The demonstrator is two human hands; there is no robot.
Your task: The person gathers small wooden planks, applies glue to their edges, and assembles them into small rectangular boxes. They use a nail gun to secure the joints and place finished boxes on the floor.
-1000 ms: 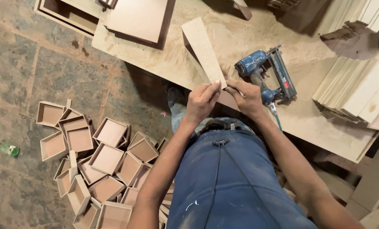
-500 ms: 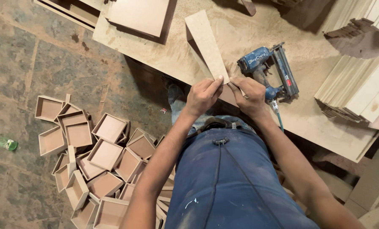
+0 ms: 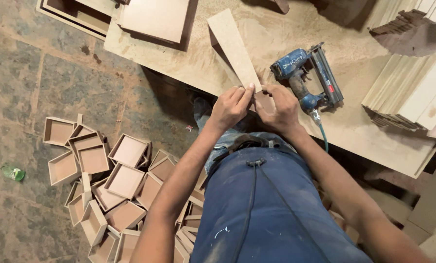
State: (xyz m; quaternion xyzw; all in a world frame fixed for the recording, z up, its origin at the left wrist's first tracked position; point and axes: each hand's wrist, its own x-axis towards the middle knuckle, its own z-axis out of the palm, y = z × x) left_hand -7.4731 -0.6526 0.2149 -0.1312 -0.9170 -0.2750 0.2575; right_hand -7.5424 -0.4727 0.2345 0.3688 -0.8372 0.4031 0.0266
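The strip (image 3: pixel 233 46), a flat pale board piece, lies on the counter (image 3: pixel 369 131) with its near end pinched by the left hand (image 3: pixel 230 108). The right hand (image 3: pixel 279 108) presses at that same end, its grip closed on a small piece I cannot make out. The strip looks light, stiff and dusty, best held by its edges. A nailer (image 3: pixel 305 78) lies just right; trays (image 3: pixel 125 182) litter the floor.

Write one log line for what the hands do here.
left hand: holds wooden strip | right hand: pinches strip end | nail gun: lies beside, untouched
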